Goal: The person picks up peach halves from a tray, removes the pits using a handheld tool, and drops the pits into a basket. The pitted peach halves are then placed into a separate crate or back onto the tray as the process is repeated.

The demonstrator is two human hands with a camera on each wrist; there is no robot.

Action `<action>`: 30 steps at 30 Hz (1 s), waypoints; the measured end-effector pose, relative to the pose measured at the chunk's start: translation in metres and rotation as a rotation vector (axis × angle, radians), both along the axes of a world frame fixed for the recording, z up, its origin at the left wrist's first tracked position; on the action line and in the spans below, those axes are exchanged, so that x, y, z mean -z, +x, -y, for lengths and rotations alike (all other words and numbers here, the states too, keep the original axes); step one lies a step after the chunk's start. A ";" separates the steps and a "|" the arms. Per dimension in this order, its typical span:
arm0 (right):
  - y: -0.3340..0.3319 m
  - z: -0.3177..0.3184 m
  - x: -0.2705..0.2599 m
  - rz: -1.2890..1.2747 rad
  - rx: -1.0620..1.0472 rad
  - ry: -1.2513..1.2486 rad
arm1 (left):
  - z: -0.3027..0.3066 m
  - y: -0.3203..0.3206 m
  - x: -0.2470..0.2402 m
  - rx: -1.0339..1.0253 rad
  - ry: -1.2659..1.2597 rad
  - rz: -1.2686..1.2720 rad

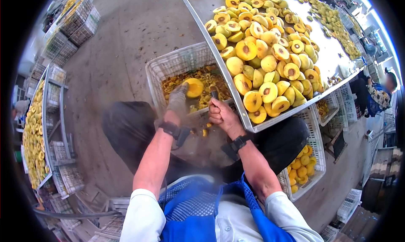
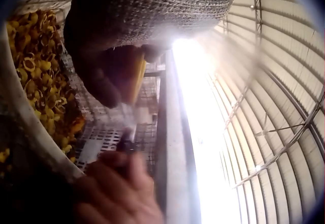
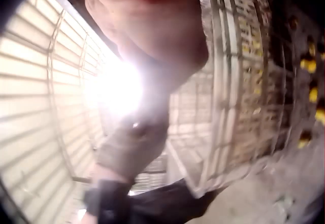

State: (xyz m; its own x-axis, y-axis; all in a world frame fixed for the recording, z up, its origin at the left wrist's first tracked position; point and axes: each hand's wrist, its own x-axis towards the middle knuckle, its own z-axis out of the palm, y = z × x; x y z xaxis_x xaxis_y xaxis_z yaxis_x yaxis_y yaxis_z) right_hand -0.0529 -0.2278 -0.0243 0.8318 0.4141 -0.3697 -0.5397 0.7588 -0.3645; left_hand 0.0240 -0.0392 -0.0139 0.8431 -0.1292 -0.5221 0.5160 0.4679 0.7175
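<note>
My left hand [image 1: 177, 100], in a grey knit glove, holds a yellow peach half [image 1: 194, 88] by its edge over the scrap crate. In the left wrist view the peach half [image 2: 136, 76] sits between the gloved thumb and fingers. My bare right hand [image 1: 224, 116] grips a small tool by its dark handle [image 1: 214, 94], thumb along it, just right of the fruit. The tool's tip is blurred in the left wrist view, so I cannot tell its shape. The right wrist view is hazy with glare; there the right hand [image 3: 152, 26] hides the tool.
A white plastic crate [image 1: 154, 69] with peel and pit scraps stands between my knees. At the right, a metal table [image 1: 194, 9] bears a heap of halved peaches [image 1: 270, 56]. Beside my right leg is a crate [image 1: 318, 174] of yellow fruit. Fruit bits lie on the floor.
</note>
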 end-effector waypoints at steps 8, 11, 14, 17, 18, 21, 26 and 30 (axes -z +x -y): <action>-0.003 0.005 0.026 -0.075 -0.035 -0.499 | -0.009 0.002 0.003 -0.076 0.088 0.097; -0.013 0.002 0.029 -0.105 -0.002 -0.748 | 0.000 -0.001 -0.020 0.005 0.197 0.278; -0.023 -0.003 0.030 0.004 0.102 -0.552 | 0.025 -0.014 -0.071 0.130 0.284 0.527; -0.029 -0.014 0.025 0.068 0.066 -0.747 | 0.066 -0.037 -0.122 0.237 0.265 0.643; -0.029 -0.019 0.025 0.033 0.091 -0.788 | 0.089 -0.047 -0.142 0.265 0.251 0.653; -0.041 -0.013 0.008 0.041 -0.033 -0.896 | 0.162 -0.098 -0.205 0.561 0.191 0.675; -0.051 -0.013 0.025 0.101 0.056 -1.008 | 0.223 -0.124 -0.213 0.815 0.077 0.901; -0.046 -0.014 0.023 0.163 0.035 -1.149 | 0.175 -0.022 -0.170 0.472 0.484 0.945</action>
State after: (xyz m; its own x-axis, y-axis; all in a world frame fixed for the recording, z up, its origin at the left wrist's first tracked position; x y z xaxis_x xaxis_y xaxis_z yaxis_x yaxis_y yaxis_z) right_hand -0.0992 -0.2138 -0.0468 0.9085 -0.1198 -0.4004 -0.4083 -0.0506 -0.9114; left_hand 0.0024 -0.2146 0.1558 0.8443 -0.4934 0.2090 -0.2711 -0.0568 0.9609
